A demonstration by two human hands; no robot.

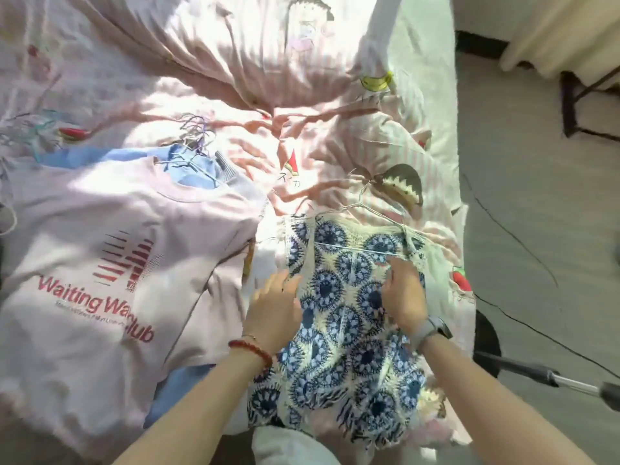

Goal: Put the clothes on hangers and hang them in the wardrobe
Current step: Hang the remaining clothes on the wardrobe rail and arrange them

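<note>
A blue-and-cream patterned garment lies on the bed with a thin wire hanger at its top edge, the hook pointing away from me. My left hand rests on the garment's left side, fingers lying fairly flat. My right hand has its fingers curled into the fabric near the hanger's lower bar. A pale pink T-shirt with red "Waiting" lettering lies to the left, over a blue garment. A bunch of wire hangers lies above the shirt's collar.
The bed is covered by a crumpled pink striped quilt with cartoon prints. More hangers lie at the far left. The floor to the right has a cable, a dark stand leg and a metal pole.
</note>
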